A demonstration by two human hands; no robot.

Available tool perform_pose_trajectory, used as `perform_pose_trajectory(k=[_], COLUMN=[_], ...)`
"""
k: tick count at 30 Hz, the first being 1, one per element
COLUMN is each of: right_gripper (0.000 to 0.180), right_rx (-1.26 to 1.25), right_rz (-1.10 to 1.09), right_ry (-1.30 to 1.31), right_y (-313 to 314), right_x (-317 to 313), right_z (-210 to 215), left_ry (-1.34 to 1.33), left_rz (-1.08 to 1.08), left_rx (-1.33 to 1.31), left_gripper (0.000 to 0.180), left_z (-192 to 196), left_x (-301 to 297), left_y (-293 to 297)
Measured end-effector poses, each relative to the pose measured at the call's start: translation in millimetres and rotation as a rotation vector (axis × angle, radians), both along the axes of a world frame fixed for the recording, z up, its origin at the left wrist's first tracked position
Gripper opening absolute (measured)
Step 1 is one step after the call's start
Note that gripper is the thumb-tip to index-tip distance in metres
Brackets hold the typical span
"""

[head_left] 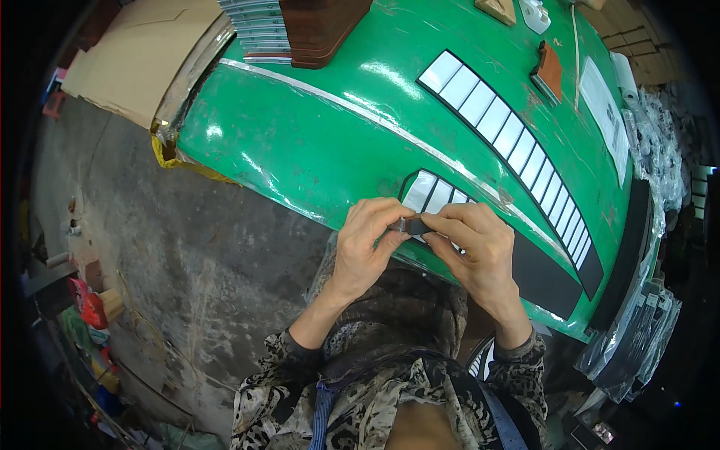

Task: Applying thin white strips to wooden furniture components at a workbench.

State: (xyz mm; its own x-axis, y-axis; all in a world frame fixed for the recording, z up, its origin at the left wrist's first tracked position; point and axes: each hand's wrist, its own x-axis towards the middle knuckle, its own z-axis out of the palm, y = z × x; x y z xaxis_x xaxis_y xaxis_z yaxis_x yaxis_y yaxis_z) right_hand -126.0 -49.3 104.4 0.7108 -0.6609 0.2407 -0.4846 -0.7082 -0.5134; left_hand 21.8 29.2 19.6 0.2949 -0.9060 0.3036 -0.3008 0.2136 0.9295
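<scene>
Close together over the near edge of the green table, both my hands pinch one small dark grey piece [415,226]. My left hand [363,246] grips its left end, where a shiny, clear-looking bit shows between thumb and fingers. On the other end, the thumb and fingertips of my right hand [480,247] are closed. What kind of piece it is, I cannot make out. Beneath the hands lies a black strip with white rectangular panels [437,195], partly covered by my fingers. Farther off, a longer curved black strip with white panels [510,142] lies flat.
The green table [300,142] has a pale line along it. At the far left stands a stack of brown pieces [322,34]. A brown block [549,73] and a white printed sheet [604,116] lie to the right. Cardboard [135,60] sits beyond the table's left end.
</scene>
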Motion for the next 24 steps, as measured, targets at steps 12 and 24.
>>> perform_pose_trajectory(k=[12,24], right_gripper=[0.029,0.03], right_rx=[0.0,-0.019], right_rz=[0.005,0.014], right_ry=[0.008,0.019], right_y=[-0.3,-0.4], right_x=[1.6,0.9], right_z=[0.0,-1.7], left_ry=[-0.02,-0.007], left_rz=[0.004,0.008], left_rx=[-0.013,0.016], left_gripper=[0.024,0.023], left_z=[0.2,0.8], left_x=[-0.1,-2.6], left_y=[-0.8,-0.3])
